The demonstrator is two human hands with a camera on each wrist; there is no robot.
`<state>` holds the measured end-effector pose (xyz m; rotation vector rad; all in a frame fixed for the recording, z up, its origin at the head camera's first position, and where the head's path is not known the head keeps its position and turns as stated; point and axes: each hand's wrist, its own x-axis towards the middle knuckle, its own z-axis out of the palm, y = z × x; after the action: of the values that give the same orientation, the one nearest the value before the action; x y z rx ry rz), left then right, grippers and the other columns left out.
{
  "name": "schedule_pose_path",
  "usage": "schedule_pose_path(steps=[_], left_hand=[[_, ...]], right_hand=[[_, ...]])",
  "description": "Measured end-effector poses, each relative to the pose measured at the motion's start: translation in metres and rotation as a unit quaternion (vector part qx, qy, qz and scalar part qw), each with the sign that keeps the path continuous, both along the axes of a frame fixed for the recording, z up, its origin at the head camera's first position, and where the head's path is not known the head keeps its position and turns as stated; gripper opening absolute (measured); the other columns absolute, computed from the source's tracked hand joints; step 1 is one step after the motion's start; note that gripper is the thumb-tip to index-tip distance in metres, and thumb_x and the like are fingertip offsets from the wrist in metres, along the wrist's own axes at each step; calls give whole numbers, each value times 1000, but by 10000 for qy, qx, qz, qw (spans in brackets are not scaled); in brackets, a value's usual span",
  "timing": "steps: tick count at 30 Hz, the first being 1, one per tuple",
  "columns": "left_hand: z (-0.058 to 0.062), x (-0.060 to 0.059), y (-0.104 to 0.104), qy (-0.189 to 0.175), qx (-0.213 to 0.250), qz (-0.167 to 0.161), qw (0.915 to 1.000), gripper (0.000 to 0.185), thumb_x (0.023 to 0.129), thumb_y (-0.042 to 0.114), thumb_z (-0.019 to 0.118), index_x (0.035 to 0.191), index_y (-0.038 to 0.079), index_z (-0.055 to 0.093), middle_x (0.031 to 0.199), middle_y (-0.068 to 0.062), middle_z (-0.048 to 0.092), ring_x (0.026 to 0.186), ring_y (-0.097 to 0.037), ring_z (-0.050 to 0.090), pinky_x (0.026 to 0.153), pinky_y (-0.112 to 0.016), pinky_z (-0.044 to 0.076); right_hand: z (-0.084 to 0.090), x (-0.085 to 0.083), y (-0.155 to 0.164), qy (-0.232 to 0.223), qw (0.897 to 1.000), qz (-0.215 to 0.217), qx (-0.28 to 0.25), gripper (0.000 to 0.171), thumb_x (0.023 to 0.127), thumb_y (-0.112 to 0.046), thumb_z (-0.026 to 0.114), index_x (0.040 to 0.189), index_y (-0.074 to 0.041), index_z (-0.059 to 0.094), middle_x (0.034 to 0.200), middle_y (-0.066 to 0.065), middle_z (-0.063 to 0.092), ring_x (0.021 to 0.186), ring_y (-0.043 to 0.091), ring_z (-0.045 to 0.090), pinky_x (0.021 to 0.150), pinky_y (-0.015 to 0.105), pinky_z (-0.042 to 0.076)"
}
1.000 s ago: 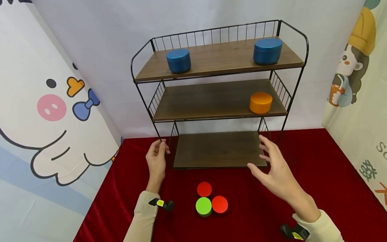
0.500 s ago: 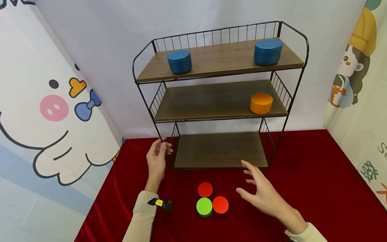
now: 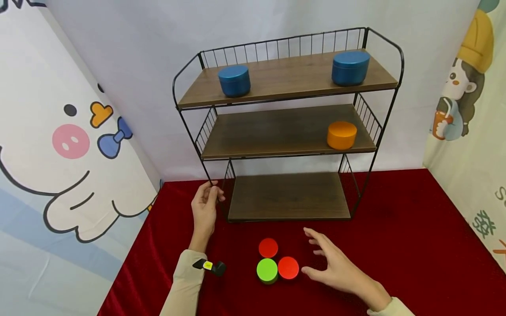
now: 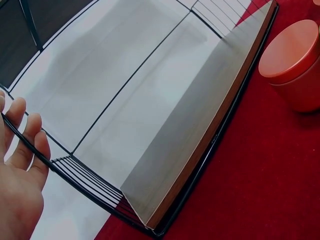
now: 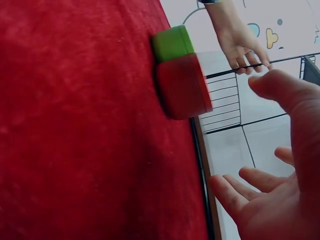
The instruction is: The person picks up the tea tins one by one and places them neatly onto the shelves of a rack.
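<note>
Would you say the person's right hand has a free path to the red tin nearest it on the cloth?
Probably yes. The right hand hovers open just beside the red tin, with only bare red cloth between them. The green tin sits on the tin's far side, so it does not block the approach.

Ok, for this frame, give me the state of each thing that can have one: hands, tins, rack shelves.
left hand: gripping the wire frame of the rack
right hand: open, fingers spread, beside the nearer red tin, not touching it
farther red tin: lidded, on the red cloth
green tin: lidded, on the cloth
blue tins: lidded, top shelf
orange tin: lidded, middle shelf
bottom shelf: bare
</note>
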<state>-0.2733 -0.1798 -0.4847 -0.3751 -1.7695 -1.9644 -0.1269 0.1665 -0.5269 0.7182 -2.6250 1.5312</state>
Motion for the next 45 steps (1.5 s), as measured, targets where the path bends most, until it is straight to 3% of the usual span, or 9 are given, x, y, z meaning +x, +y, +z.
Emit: schedule_pose_path(steps=[12,18,26,34,41,45], left_hand=[[-1,0,-1,-32,-15,-52,10000,22,107,12,56,121,-3,64,88,0,67,78,-13,66,74,-22,59],[0,0,-1,-68,-15,-54,10000,21,107,13,56,120,-2,64,88,0,67,78,-15,66,73,-22,59],[-1,0,-1,4,34,-103,9999,19,107,11,56,119,1,66,89,-1,67,80,-9,66,74,-22,59],[-1,0,-1,3,166,-154,9997,28,107,9,55,122,-15,58,88,-1,67,79,-13,66,74,-22,59],[1,0,0,-49,254,-118,9996,17,106,9,56,117,1,66,88,-4,66,77,-21,65,74,-23,59],[0,1,0,-70,230,-109,9997,15,106,10,56,116,3,66,89,-4,66,78,-20,66,74,-23,59]], right_hand=[[-13,2,-6,-465,9978,471,21,95,87,-27,85,161,-9,28,156,17,42,134,34,53,101,35,56],[-21,2,-9,-458,9975,536,-12,93,87,-27,85,160,-9,30,155,16,43,132,33,55,100,33,56],[-22,1,-15,-548,9955,743,-232,87,90,-30,83,158,-6,33,152,19,46,128,36,57,99,33,57],[-24,0,-20,-710,9934,884,-195,81,90,-29,83,155,-7,39,148,13,51,128,25,58,98,29,57],[-26,1,-23,-421,9945,951,-121,73,91,-21,82,151,-6,44,148,14,52,125,22,60,97,29,58],[-28,2,-24,-342,9951,925,-97,71,90,-16,81,150,-5,45,147,13,53,122,19,61,95,28,58]])
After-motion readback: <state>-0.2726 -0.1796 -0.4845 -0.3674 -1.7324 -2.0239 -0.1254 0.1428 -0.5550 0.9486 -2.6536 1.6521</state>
